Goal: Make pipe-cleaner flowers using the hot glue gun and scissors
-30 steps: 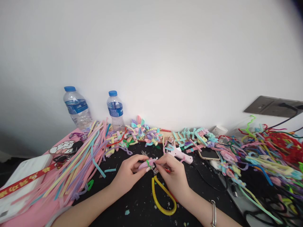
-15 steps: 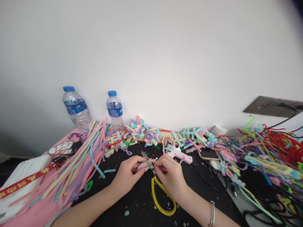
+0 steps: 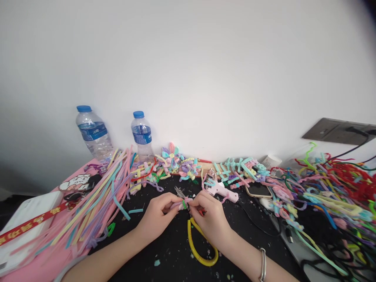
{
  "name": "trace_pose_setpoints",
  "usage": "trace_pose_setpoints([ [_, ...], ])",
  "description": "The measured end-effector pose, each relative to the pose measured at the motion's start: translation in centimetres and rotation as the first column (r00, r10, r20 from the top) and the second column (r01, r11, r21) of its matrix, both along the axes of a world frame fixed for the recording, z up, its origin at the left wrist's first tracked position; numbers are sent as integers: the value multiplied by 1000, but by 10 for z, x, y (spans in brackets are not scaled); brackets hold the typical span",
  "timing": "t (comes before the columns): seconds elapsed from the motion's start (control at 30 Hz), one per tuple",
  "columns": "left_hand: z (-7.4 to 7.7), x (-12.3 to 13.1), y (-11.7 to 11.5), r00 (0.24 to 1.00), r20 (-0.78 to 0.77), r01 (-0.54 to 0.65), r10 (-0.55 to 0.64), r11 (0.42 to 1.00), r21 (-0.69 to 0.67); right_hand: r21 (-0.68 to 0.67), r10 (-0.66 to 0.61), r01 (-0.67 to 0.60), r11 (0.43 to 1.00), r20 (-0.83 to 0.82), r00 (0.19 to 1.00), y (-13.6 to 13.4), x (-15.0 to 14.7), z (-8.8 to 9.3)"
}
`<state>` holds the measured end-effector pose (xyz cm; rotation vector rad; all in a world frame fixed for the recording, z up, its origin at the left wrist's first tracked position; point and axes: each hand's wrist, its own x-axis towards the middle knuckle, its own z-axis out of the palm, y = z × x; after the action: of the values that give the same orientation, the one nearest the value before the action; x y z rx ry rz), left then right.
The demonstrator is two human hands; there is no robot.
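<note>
My left hand (image 3: 158,209) pinches a small pink-and-lilac pipe cleaner piece (image 3: 176,205) with a green pipe cleaner band (image 3: 184,204) around it. My right hand (image 3: 209,213) has thumb and forefinger closed on the right end of the same piece, by the green band. Beneath the hands lies a pointed metal tool (image 3: 179,192), its middle hidden; a bit of red shows beside my right fingers. A curved yellow loop (image 3: 202,261), which may be its handle, lies on the black table (image 3: 164,250) below my right hand.
Pipe cleaners (image 3: 96,196) lie bundled at left, with a tangled heap (image 3: 337,196) at right. Finished pipe cleaner shapes (image 3: 188,168) line the wall. A lilac glue gun (image 3: 223,192), a phone (image 3: 258,191) and two water bottles (image 3: 93,133) (image 3: 142,135) stand or lie behind.
The pink-and-lilac piece has turned slightly in my fingers, and the left fingers have shifted a little along it. Both hands keep their pinch in nearly the same place.
</note>
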<state>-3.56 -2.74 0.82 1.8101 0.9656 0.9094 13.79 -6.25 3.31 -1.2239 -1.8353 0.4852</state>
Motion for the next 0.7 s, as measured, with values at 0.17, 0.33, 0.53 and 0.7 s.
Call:
trace_pose_setpoints([
  [0.17, -3, -1, 4, 998, 50, 45, -40, 995, -90, -162, 1, -25, 986, -144, 990, 7, 4, -3],
  [0.33, -3, -1, 3, 993, 97, 87, -73, 986, -143, -347, -7, -136, 928, -382, 924, 10, 4, -4],
  [0.53, -1, 1, 1, 980, 185, 113, -69, 963, -243, -384, -34, -151, 911, -435, 900, 12, 4, 1],
  [0.7, -1, 0, 4, 978, 207, 86, -13, 934, -348, -327, 10, -139, 935, -366, 931, 12, 7, 5],
])
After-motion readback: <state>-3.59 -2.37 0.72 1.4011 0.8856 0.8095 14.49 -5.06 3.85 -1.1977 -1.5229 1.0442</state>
